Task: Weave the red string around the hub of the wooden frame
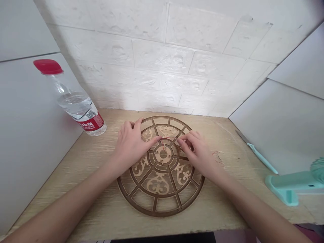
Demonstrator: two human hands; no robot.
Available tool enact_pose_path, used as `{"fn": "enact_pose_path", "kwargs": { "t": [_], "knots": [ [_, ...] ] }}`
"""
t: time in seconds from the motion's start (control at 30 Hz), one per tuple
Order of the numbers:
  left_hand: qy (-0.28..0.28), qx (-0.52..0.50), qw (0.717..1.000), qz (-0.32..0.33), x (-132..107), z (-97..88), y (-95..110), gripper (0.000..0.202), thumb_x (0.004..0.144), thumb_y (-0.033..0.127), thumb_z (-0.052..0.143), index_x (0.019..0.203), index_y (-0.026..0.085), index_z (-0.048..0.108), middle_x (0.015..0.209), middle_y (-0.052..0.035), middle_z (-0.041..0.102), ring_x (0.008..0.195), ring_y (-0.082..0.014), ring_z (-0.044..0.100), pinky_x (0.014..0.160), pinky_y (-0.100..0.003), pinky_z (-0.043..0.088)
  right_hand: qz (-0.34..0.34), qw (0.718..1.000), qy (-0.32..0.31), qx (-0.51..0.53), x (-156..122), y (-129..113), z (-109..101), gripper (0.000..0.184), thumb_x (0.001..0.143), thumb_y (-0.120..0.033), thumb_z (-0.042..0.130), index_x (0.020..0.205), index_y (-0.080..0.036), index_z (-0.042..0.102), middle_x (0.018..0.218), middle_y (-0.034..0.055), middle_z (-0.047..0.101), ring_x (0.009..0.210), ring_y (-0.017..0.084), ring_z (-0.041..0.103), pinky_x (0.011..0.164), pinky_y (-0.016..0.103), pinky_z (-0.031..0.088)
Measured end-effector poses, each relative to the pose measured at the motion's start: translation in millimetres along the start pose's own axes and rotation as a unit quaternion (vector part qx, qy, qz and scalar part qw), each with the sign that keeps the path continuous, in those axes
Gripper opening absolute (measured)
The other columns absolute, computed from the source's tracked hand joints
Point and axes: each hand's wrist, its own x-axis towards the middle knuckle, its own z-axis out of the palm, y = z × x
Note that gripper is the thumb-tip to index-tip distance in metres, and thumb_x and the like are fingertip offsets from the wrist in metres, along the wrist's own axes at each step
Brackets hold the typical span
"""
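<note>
Fretwork wooden disc (158, 184), dark brown with pale scrollwork panels, lies flat on a light wood-grain shelf (76, 192), centred beneath both hands in the head view. The work in hand appears to be at its hub, where a thin red thread (163, 145) shows beside the central ring. The left hand (131, 145) is open, its fingers spread over the disc and its forefinger stretched toward the thread. The right hand (194, 152) has its fingertips drawn together there, though whether they grip the thread I cannot tell. So fine a strand seems to call for a careful pinch. A red-capped water bottle (76, 104) stands to the left; loose thread scraps (219, 158), a teal-handled knife (260, 157) and a mint-green plastic stand (291, 182) lie right.
</note>
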Motion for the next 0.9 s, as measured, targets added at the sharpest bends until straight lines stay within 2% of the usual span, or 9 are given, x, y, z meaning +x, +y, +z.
{"fn": "enact_pose_path", "kwargs": {
  "t": [0.47,0.6,0.73,0.9],
  "knots": [
    [0.004,0.004,1.000,0.008,-1.3,-0.8,0.6,0.100,0.066,0.084,0.044,0.141,0.018,0.038,0.109,-0.0143,0.045,0.111,-0.0338,0.046,0.093,-0.043,0.039,-0.012,1.000,0.018,0.016,3.3,1.7,4.1,0.017,0.094,-0.032,0.049,0.092,-0.023,0.064,0.091,0.0045,0.061,0.092,0.022,0.052,0.081,0.038,0.041],
    [0.006,0.006,1.000,0.010,-1.7,-0.6,1.1,0.100,0.066,0.084,0.044,0.140,0.017,0.039,0.109,-0.0143,0.046,0.110,-0.0338,0.047,0.092,-0.043,0.039,-0.047,0.998,0.030,-0.014,3.1,0.7,5.9,0.019,0.095,-0.030,0.047,0.094,-0.021,0.064,0.089,0.0059,0.061,0.090,0.022,0.052,0.080,0.039,0.041],
    [0.009,0.004,1.000,0.011,-2.4,-2.4,1.8,0.098,0.067,0.083,0.045,0.140,0.018,0.039,0.110,-0.0142,0.046,0.111,-0.0334,0.046,0.092,-0.043,0.040,-0.068,0.997,0.043,-0.020,2.9,1.2,6.8,0.015,0.094,-0.026,0.049,0.089,-0.020,0.062,0.085,0.0050,0.060,0.085,0.020,0.052,0.077,0.037,0.041],
    [0.017,-0.001,1.000,0.013,-2.0,-2.1,1.4,0.095,0.067,0.081,0.047,0.139,0.018,0.041,0.111,-0.0143,0.046,0.111,-0.0334,0.046,0.092,-0.043,0.039,-0.058,0.997,0.039,0.028,4.3,0.7,5.2,0.012,0.091,-0.023,0.053,0.081,-0.019,0.059,0.084,0.0035,0.059,0.084,0.019,0.053,0.075,0.034,0.042]
  ]
}}
